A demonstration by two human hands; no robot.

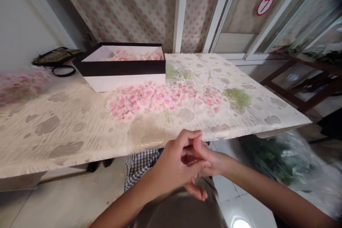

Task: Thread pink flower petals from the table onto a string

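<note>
My left hand (175, 160) and my right hand (211, 156) meet in front of the table's near edge, above my lap. The fingers of both are curled and pressed against each other. My left index fingertip touches the right thumb, and the left thumb lies across the right hand. Anything between the fingers is hidden or too small to tell. Beyond them on the table lies a long heap of loose pink and white flower petals (149, 98). Behind this heap stands a white box with a black rim (125, 68), holding more pink petals (136, 55).
A patterned cloth (66, 124) covers the table. Green sprigs (237, 99) lie right of the petals, with more green (173, 72) beside the box. Pink flowers (21, 83) and a dark bag (57, 56) are at left. A clear plastic bag of greenery (280, 160) sits on the floor at right.
</note>
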